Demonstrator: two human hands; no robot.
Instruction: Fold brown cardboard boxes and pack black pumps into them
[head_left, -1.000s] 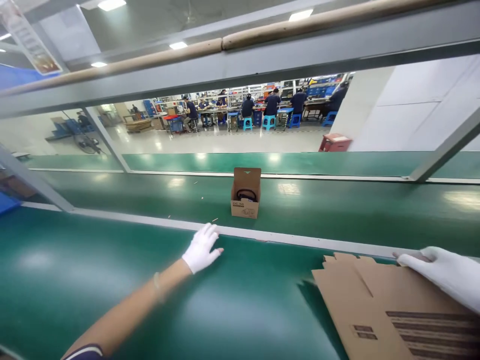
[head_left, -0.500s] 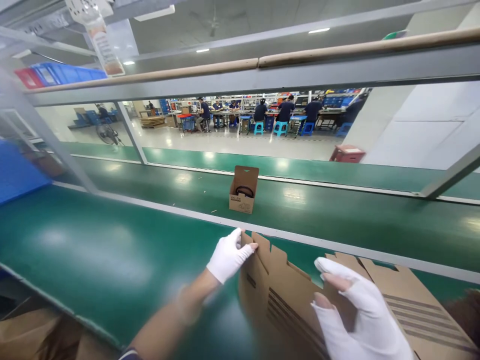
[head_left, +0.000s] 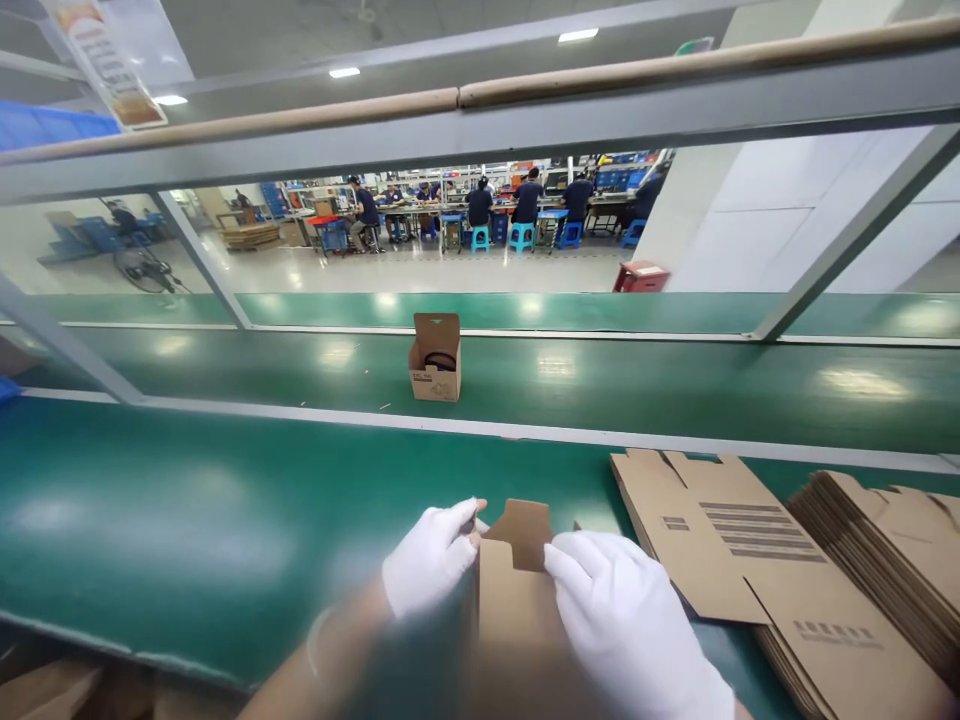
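Note:
A brown cardboard box [head_left: 521, 630], opened out of its flat shape with its top flaps up, is in front of me at the bottom middle. My left hand [head_left: 427, 562], in a white glove with bare fingertips, pinches its upper left edge. Across from it, my gloved right hand [head_left: 630, 605] is closed on the right side near the top. The lower part of the box is blurred. Farther off stands a printed box [head_left: 435, 384] with its lid raised and a dark curved item inside.
Flat cartons [head_left: 724, 540] lie stacked to my right, beside another stack [head_left: 885, 560]. A white rail [head_left: 360, 422] separates the green work surface [head_left: 187, 500] from the surface behind. Several people sit at distant benches beyond the frame.
The carton, flat-sided before, has turned and opened into a box shape. My right hand has gone from spread fingers to gripping its side. The view has swung right.

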